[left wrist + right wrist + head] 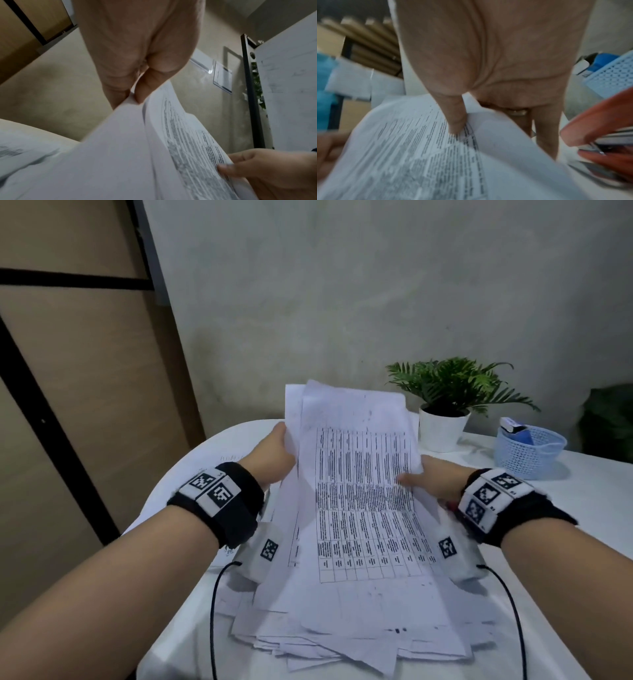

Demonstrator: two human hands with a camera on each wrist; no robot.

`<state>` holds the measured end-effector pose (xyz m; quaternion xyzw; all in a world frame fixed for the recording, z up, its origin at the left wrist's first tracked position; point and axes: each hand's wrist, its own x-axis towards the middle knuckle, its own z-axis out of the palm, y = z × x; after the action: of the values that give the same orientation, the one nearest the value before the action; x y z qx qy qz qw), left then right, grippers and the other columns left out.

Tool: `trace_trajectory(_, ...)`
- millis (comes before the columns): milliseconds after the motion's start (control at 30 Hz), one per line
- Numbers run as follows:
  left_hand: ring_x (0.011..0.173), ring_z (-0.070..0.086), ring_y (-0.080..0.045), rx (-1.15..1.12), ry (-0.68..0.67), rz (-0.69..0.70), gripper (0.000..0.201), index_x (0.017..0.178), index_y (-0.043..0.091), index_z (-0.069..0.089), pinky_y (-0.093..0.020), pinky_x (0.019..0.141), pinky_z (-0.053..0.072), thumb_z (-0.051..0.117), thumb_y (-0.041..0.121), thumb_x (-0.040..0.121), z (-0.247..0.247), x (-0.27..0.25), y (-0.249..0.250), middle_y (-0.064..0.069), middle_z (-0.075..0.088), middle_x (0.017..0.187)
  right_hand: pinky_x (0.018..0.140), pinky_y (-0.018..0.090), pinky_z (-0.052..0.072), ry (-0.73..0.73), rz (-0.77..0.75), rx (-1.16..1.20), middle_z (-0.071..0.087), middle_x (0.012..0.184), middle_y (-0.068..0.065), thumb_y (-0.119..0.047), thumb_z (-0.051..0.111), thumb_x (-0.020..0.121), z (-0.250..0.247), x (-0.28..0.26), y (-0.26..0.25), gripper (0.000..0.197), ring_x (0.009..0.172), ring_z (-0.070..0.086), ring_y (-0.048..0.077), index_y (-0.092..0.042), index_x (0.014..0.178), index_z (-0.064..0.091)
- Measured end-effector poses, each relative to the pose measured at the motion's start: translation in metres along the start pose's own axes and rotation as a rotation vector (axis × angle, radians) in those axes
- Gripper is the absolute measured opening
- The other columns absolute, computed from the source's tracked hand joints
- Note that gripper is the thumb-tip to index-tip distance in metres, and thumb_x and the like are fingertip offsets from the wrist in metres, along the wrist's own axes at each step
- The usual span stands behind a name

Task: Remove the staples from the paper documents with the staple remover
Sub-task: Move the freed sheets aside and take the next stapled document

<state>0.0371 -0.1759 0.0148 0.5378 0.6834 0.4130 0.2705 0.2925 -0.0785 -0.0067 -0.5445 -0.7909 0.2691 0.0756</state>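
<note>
A stack of printed paper documents (359,491) with table text rises at its far end above the white table (582,491). My left hand (274,453) grips its left edge, with the sheets pinched between thumb and fingers (135,94). My right hand (431,477) pinches the right edge, thumb (457,124) on the printed page (419,155). The red staple remover (597,128) with metal jaws lies on the table to the right of my right hand, in neither hand. In the head view only a red sliver of the staple remover (448,503) shows by the right wrist.
More loose sheets (342,642) lie fanned out under the stack near the table's front edge. A potted fern (445,405) and a light blue mesh basket (527,450) holding small items stand at the back right. The wall is close behind.
</note>
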Motion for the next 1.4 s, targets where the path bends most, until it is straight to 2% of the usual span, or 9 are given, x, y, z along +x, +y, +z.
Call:
trace_trajectory(133,0.1,0.063,-0.026,-0.307,0.1,0.078,0.041,0.116,0.015,0.049,-0.036,0.073,0.053,0.046,-0.008,0.082,-0.001,-0.004,0.016,-0.006,0.065,0.111,0.093,0.029,0.042,0.148,-0.119,0.597,0.057,0.123,0.001,-0.025,0.055,0.094,-0.024,-0.013,-0.012,0.032,0.104,0.055,0.016,-0.011,0.122,0.051)
trace_trajectory(267,0.091,0.058,-0.021,-0.634,0.16,0.092,0.045,0.1,0.013,0.053,-0.032,0.077,0.048,0.033,-0.018,0.074,-0.003,-0.013,0.038,-0.002,0.064,0.1,0.09,0.045,0.051,0.386,-0.114,0.841,0.06,0.122,0.007,-0.035,0.076,0.075,-0.038,-0.017,-0.025,0.073,0.1,0.063,0.024,-0.01,0.131,0.035)
trace_trajectory(400,0.095,0.062,-0.009,-0.634,0.209,0.228,0.032,0.119,0.013,0.044,-0.027,0.086,0.049,0.047,-0.004,0.091,-0.003,-0.02,0.054,0.005,0.064,0.106,0.099,0.045,0.046,0.431,-0.258,0.926,0.061,0.122,0.01,-0.003,0.067,0.083,-0.045,-0.029,-0.041,0.055,0.108,0.061,0.024,-0.01,0.129,0.039)
trace_trajectory(533,0.098,0.062,-0.007,-0.527,0.337,0.343,0.024,0.117,0.019,0.042,-0.032,0.094,0.049,0.045,0.005,0.097,-0.008,-0.023,0.064,0.009,0.062,0.106,0.099,0.042,0.047,0.564,-0.405,0.858,0.064,0.115,0.0,-0.01,0.067,0.085,-0.048,-0.041,-0.059,0.03,0.107,0.061,0.017,-0.023,0.108,0.053)
trace_trajectory(667,0.114,0.059,-0.02,-0.559,0.4,0.414,0.021,0.117,0.018,0.043,-0.042,0.1,0.047,0.045,0.008,0.098,-0.021,-0.027,0.078,0.001,0.06,0.119,0.084,0.013,0.046,0.712,-0.527,0.768,0.061,0.106,-0.009,-0.033,0.056,0.091,-0.049,-0.067,-0.083,0.034,0.095,0.059,0.0,-0.02,0.121,0.046)
trace_trajectory(733,0.116,0.056,-0.015,-0.548,0.435,0.461,0.026,0.124,0.01,0.038,-0.037,0.103,0.045,0.043,0.008,0.099,-0.026,-0.028,0.083,-0.001,0.057,0.125,0.092,0.022,0.047,0.755,-0.546,0.707,0.06,0.115,-0.003,-0.042,0.048,0.093,-0.048,-0.078,-0.091,0.05,0.102,0.059,0.008,-0.014,0.133,0.038)
trace_trajectory(900,0.096,0.057,-0.007,-0.4,0.395,0.467,0.033,0.125,0.013,0.028,-0.015,0.072,0.047,0.045,0.021,0.099,-0.026,-0.028,0.083,0.001,0.055,0.119,0.072,-0.008,0.035,0.765,-0.502,0.819,0.048,0.107,-0.024,-0.044,0.05,0.091,-0.034,-0.078,-0.09,0.055,0.093,0.052,-0.013,-0.013,0.132,0.029)
trace_trajectory(1267,0.08,0.054,0.001,-0.301,0.394,0.36,0.011,0.111,0.017,0.036,-0.017,0.063,0.045,0.04,0.018,0.101,-0.014,-0.01,0.075,0.002,0.057,0.108,0.084,0.036,0.048,0.51,-0.109,0.425,0.053,0.11,0.004,-0.005,0.061,0.076,-0.054,-0.037,-0.04,0.052,0.101,0.056,0.024,-0.02,0.119,0.037)
trace_trajectory(1400,0.08,0.056,-0.001,-0.329,0.428,0.359,0.012,0.109,0.013,0.038,-0.017,0.063,0.048,0.044,0.017,0.099,-0.014,-0.002,0.074,0.002,0.059,0.104,0.078,0.019,0.048,0.156,0.263,-0.138,0.057,0.119,0.011,-0.021,0.066,0.082,-0.052,-0.017,0.003,0.052,0.104,0.058,0.026,-0.007,0.128,0.048)
